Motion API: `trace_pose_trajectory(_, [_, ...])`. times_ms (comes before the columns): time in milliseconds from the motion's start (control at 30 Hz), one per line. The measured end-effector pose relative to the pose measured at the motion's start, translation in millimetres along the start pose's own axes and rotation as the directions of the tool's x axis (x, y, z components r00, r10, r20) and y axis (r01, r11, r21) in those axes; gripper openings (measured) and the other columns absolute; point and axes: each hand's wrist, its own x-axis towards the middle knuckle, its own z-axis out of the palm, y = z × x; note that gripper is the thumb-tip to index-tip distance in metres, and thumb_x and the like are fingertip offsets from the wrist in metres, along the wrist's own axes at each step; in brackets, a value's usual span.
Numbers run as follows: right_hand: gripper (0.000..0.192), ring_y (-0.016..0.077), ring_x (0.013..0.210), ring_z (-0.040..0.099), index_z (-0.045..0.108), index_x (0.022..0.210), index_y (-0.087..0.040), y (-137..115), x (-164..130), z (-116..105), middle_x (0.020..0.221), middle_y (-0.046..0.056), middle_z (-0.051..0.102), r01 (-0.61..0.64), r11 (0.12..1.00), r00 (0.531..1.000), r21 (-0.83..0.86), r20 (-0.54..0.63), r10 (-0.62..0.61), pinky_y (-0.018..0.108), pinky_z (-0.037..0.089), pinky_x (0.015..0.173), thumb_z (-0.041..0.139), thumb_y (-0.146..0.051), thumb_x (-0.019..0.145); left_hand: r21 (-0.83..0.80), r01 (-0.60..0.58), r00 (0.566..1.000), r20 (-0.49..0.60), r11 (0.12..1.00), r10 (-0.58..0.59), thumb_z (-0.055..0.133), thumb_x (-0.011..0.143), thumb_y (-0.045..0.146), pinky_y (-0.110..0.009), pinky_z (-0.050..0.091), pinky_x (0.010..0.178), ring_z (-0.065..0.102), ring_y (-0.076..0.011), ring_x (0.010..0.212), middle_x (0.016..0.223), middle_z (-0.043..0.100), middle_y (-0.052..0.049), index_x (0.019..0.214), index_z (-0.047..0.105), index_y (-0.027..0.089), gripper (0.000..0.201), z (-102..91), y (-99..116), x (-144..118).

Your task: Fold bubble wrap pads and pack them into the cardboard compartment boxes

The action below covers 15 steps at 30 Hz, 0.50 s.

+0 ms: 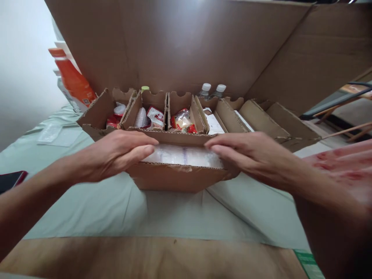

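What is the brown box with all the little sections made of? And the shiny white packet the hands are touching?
The box looks like corrugated cardboard: matte brown, with wavy ridges showing along its cut edges. The packet seems to be wrapped in thin clear plastic film, since it looks glossy and catches the light; what is inside is too blurred to tell. The left hand and right hand rest on its ends.

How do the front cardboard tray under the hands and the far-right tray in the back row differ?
The front tray lies crosswise, nearest the camera; the far-right tray runs lengthwise away from it. The front tray holds clear plastic-wrapped packs; the far-right tray shows no contents from here. The left hand and right hand rest on the front tray's packs; nothing touches the far-right tray. Both are plain brown corrugated cardboard with open tops.
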Motion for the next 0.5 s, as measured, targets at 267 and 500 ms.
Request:
trace_pose_trajectory(267, [0.058, 0.0306, 0.105, 0.073, 0.059, 0.139, -0.036, 42.4, -101.5, 81.1, 0.131, 0.009, 0.072, -0.316, 0.889, 0.836, 0.330, -0.346, 0.426, 0.050, 0.061, 0.090, 0.062, -0.067, 0.090, -0.093, 0.245, 0.933, -0.248, 0.965, -0.261, 0.067, 0.093, 0.051, -0.058, 0.037, 0.123, 0.048, -0.0365, 0.145, 0.159, 0.050, -0.008, 0.158, 0.040, 0.030, 0.074, 57.2, -53.6, -105.1])
trace_pose_trajectory(500, [0.052, 0.0330, 0.108, 0.071, 0.064, 0.116, -0.022, 25.6, -82.5, 152.5, 0.114, 0.015, 0.076, -0.259, 0.852, 0.865, 0.454, -0.283, 0.414, 0.050, 0.059, 0.091, 0.056, -0.067, 0.093, -0.438, 0.157, 0.942, -0.203, 0.885, -0.267, 0.066, 0.093, 0.055, -0.050, 0.040, 0.123, 0.053, -0.0326, 0.142, 0.147, 0.059, -0.015, 0.149, 0.046, 0.020, 0.069, 116.2, -51.5, -80.3])
